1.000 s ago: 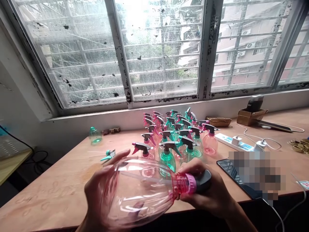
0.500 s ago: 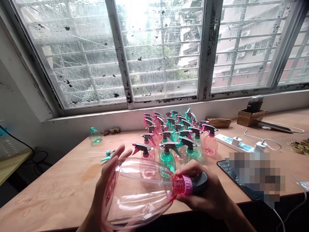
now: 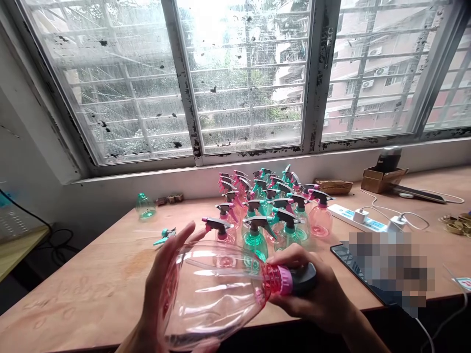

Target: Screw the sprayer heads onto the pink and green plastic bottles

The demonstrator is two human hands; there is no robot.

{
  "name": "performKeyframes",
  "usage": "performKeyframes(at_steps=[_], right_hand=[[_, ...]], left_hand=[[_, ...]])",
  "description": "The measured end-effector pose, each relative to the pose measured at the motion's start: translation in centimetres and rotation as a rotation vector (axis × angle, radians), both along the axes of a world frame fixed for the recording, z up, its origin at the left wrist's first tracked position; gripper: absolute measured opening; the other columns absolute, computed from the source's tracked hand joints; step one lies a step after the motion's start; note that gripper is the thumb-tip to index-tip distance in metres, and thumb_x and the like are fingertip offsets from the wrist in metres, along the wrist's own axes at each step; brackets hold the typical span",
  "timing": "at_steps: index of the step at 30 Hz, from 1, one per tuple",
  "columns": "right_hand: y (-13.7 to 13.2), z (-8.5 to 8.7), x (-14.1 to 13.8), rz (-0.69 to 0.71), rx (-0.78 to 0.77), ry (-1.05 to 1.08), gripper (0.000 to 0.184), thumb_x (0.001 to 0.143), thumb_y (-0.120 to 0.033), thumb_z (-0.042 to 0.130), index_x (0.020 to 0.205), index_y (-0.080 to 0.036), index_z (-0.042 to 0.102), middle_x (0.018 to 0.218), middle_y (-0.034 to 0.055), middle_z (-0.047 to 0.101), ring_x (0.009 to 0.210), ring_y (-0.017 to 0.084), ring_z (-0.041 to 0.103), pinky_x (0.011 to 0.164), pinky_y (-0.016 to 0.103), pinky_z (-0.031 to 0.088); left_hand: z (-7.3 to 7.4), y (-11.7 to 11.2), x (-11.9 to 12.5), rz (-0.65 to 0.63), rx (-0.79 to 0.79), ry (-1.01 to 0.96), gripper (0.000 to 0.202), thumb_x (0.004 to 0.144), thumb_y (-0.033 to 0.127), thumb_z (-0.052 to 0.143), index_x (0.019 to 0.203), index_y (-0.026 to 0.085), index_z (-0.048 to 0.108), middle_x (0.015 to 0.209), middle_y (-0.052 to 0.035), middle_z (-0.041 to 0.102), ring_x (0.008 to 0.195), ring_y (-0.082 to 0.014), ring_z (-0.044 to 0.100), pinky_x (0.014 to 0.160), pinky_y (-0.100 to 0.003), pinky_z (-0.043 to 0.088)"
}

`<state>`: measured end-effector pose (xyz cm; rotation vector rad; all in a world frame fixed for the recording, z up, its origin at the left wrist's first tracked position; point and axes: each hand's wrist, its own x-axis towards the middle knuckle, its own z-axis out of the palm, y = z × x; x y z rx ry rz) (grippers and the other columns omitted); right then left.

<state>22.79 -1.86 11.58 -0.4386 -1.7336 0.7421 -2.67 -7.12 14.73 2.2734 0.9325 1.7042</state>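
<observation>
I hold a clear pink spray bottle [image 3: 213,294] on its side above the near edge of the wooden table [image 3: 91,279]. My left hand [image 3: 158,284] cups the bottle's wide body from behind, fingers spread along it. My right hand [image 3: 320,294] is closed round the black spray head [image 3: 303,278] beside the pink screw collar [image 3: 284,280]. A thin dip tube shows inside the bottle.
Several pink and green spray bottles [image 3: 268,206] stand grouped mid-table. A headless green bottle [image 3: 144,206] and a loose green sprayer [image 3: 165,236] lie to the left. A phone [image 3: 349,260], power strip [image 3: 362,219] with cables, and a cardboard box [image 3: 382,176] sit right.
The bottle has tilted a little, its base dropping toward me. My left hand shifted from under the body to its far side, fingers rising; my right hand stays on the spray head.
</observation>
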Motion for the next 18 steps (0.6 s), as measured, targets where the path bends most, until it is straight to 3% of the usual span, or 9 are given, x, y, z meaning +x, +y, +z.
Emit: performKeyframes(at_steps=[3, 9, 13, 18], right_hand=[[0.05, 0.16, 0.07, 0.017, -0.017, 0.016, 0.035, 0.076, -0.023, 0.09, 0.106, -0.022, 0.071, 0.082, 0.0034, 0.074, 0.063, 0.016, 0.064, 0.057, 0.024, 0.052], [0.28, 0.42, 0.27, 0.093, -0.116, 0.054, 0.035, 0.075, -0.031, 0.093, 0.1, -0.019, 0.072, 0.08, 0.0037, 0.069, 0.061, 0.015, 0.058, 0.052, 0.023, 0.047], [0.2, 0.28, 0.1, 0.057, -0.103, 0.01, 0.033, 0.078, -0.028, 0.09, 0.104, -0.02, 0.072, 0.083, 0.0043, 0.069, 0.064, 0.015, 0.058, 0.055, 0.024, 0.048], [0.14, 0.3, -0.1, 0.089, -0.146, 0.029, 0.034, 0.077, -0.029, 0.091, 0.103, -0.02, 0.072, 0.082, 0.0034, 0.068, 0.062, 0.014, 0.057, 0.052, 0.023, 0.047]], left_hand=[[0.17, -0.42, 0.51, 0.036, -0.032, -0.005, 0.086, 0.087, 0.035, 0.075, 0.16, 0.033, 0.03, 0.169, -0.0087, 0.028, 0.151, -0.0418, 0.036, 0.124, -0.062, 0.033], [0.21, 0.47, 0.34, -0.028, 0.079, -0.002, 0.086, 0.087, 0.016, 0.074, 0.156, 0.045, 0.033, 0.166, -0.0059, 0.034, 0.148, -0.0387, 0.042, 0.117, -0.062, 0.043], [0.33, 0.32, 0.2, -0.011, 0.01, 0.003, 0.081, 0.09, 0.01, 0.065, 0.157, 0.041, 0.031, 0.167, -0.0094, 0.031, 0.149, -0.0376, 0.042, 0.121, -0.063, 0.037], [0.69, -0.04, 0.44, -0.03, 0.044, -0.04, 0.075, 0.083, 0.009, 0.075, 0.143, 0.04, 0.044, 0.164, -0.0099, 0.037, 0.146, -0.0407, 0.044, 0.116, -0.068, 0.041]])
